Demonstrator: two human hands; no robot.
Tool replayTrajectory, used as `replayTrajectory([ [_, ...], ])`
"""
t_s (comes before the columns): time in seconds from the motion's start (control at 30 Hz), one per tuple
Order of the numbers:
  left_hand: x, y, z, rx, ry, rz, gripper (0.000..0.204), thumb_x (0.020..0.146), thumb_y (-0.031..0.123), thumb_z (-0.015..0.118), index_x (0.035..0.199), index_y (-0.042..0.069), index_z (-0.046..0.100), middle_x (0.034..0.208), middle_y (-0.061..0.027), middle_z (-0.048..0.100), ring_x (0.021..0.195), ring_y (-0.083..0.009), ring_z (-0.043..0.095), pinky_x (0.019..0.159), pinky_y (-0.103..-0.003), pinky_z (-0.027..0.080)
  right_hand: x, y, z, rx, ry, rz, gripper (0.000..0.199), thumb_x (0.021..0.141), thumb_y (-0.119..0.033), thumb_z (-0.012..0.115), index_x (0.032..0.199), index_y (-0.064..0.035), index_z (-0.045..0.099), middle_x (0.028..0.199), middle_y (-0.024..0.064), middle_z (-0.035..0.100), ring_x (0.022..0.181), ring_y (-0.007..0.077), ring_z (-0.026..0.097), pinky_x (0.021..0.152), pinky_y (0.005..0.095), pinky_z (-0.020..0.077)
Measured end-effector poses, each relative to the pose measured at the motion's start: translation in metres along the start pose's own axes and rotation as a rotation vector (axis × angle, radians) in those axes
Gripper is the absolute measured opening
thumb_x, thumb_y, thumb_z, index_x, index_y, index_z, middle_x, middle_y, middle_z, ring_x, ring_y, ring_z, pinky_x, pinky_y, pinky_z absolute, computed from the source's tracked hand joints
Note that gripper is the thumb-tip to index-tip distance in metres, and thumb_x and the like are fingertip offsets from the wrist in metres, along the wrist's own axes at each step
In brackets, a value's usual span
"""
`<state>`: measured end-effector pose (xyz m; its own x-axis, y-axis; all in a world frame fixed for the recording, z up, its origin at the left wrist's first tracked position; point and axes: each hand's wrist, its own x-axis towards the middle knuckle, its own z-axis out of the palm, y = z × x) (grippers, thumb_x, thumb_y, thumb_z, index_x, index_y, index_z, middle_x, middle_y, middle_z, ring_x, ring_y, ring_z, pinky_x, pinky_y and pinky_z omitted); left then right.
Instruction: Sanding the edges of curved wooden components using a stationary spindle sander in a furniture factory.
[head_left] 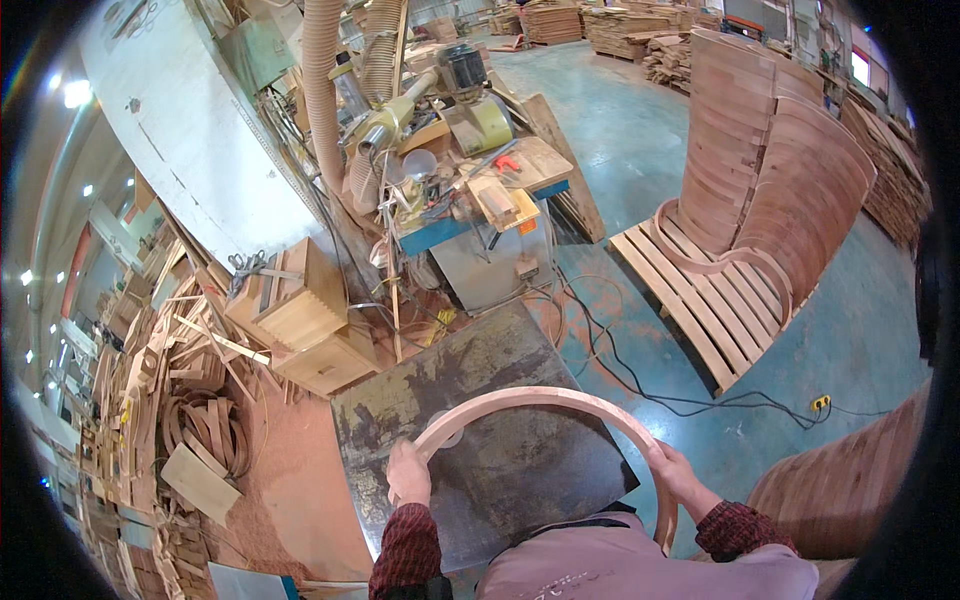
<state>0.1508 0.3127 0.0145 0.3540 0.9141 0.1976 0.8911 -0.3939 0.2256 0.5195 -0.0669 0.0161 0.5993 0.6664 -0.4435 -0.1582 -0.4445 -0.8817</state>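
Head view: both hands grasp a curved wooden arch (540,397) lying over a dark metal table (500,470). Left hand (407,473) clenches its left end, right hand (677,474) its right side. A pallet (700,300) with stacked bent wood (770,170) stands well beyond.

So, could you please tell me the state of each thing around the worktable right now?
Curved wooden piece: lying on the table, gripped at both ends.
Left hand: closed on the curved piece.
Right hand: closed on the curved piece.
Metal table: worn, stained top.
Pallet: loaded with stacked curved wood.
Black cable: loose on floor.
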Motion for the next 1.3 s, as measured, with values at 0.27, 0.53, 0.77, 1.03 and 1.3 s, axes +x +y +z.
replayTrajectory([
  [0.27,-0.017,-0.012,-0.016,0.066,-0.028,-0.103,0.025,0.09,0.021,0.076,0.104,0.004,0.064,0.111,-0.0172,0.067,0.105,-0.0403,0.067,0.087,-0.052,0.056,0.007,-0.023,0.017,-0.169,0.015,-0.014,0.053,0.106,-0.038,0.053,0.143,-0.0014,0.06,0.132,0.0202,0.069,0.125,0.03,0.063,0.107,0.0402,0.0467],
  [0.53,-0.036,-0.035,-0.032,0.107,-0.108,-0.26,0.029,0.095,0.027,0.072,0.108,0.004,0.062,0.11,-0.0202,0.068,0.099,-0.0444,0.069,0.085,-0.055,0.056,0.019,-0.031,0.038,-0.376,0.036,-0.153,0.047,0.104,-0.038,0.052,0.134,-0.0051,0.067,0.118,0.0258,0.071,0.113,0.0399,0.068,0.099,0.0454,0.0515],
  [0.77,-0.051,-0.063,-0.039,0.092,-0.192,-0.331,0.029,0.096,0.026,0.07,0.11,0.003,0.06,0.109,-0.0239,0.069,0.103,-0.0451,0.069,0.087,-0.055,0.055,0.028,-0.051,0.055,-0.455,-0.013,-0.241,0.045,0.104,-0.038,0.052,0.126,-0.0037,0.07,0.11,0.0266,0.071,0.106,0.0455,0.066,0.095,0.0502,0.0518],
  [1.03,-0.069,-0.079,-0.05,0.163,-0.178,-0.359,0.031,0.095,0.029,0.073,0.108,0.004,0.061,0.104,-0.0236,0.073,0.097,-0.0453,0.071,0.084,-0.055,0.056,0.044,-0.06,0.072,-0.579,-0.066,-0.28,0.046,0.103,-0.042,0.052,0.123,-0.0042,0.072,0.105,0.0254,0.071,0.103,0.045,0.065,0.092,0.0526,0.0509],
  [1.3,-0.092,-0.114,-0.04,0.282,-0.164,-0.445,0.036,0.091,0.036,0.077,0.105,0.006,0.063,0.091,-0.0227,0.074,0.087,-0.0443,0.073,0.078,-0.056,0.057,0.063,-0.063,0.094,-0.584,-0.116,-0.289,0.046,0.103,-0.044,0.052,0.125,-0.009,0.072,0.107,0.0231,0.071,0.109,0.0426,0.063,0.094,0.0524,0.0514],
])
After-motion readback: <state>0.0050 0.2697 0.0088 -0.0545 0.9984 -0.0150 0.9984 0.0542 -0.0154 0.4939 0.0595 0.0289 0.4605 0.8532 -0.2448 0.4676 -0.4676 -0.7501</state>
